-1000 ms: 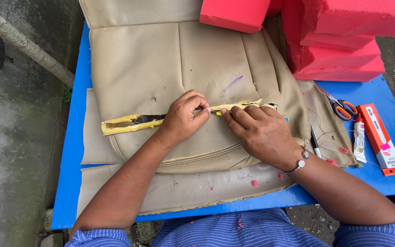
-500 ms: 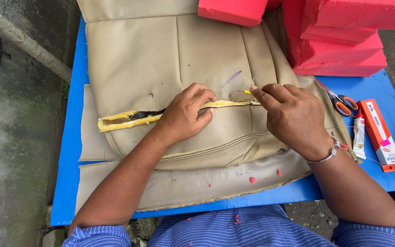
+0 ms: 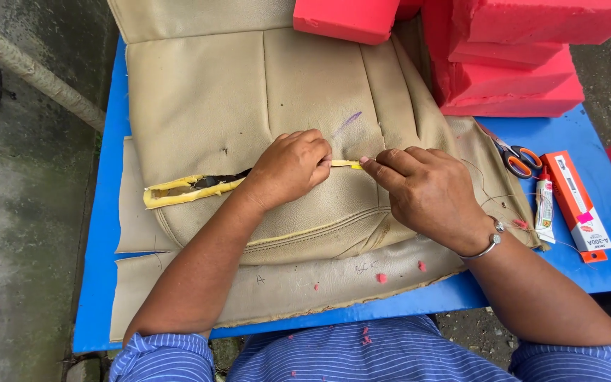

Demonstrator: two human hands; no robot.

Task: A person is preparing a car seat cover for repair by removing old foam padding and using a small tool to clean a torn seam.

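Observation:
A beige leather seat cover (image 3: pixel 249 99) lies on the blue table (image 3: pixel 107 233). A long horizontal tear (image 3: pixel 192 187) in it shows yellow foam edges. My left hand (image 3: pixel 288 170) presses down on the tear's right part, fingers curled and pinching the edges together. My right hand (image 3: pixel 426 194) is just to the right, its fingertips pinched together at the tear's end and almost touching the left hand. A thin thread (image 3: pixel 493 198) trails from that hand towards the right. Any needle is too small to make out. A metal bangle sits on my right wrist.
Red foam blocks (image 3: pixel 510 64) are stacked at the back right. Orange-handled scissors (image 3: pixel 518 159), a small glue tube (image 3: pixel 544 209) and a red-and-white box (image 3: pixel 578 201) lie on the table's right side. Beige pattern pieces (image 3: pixel 284 283) lie under the cover. Concrete ground and a pole (image 3: pixel 30 71) are at the left.
My right hand swung out to the right along the tear, then came back left to the seam beside my left hand. My left hand stayed on the tear.

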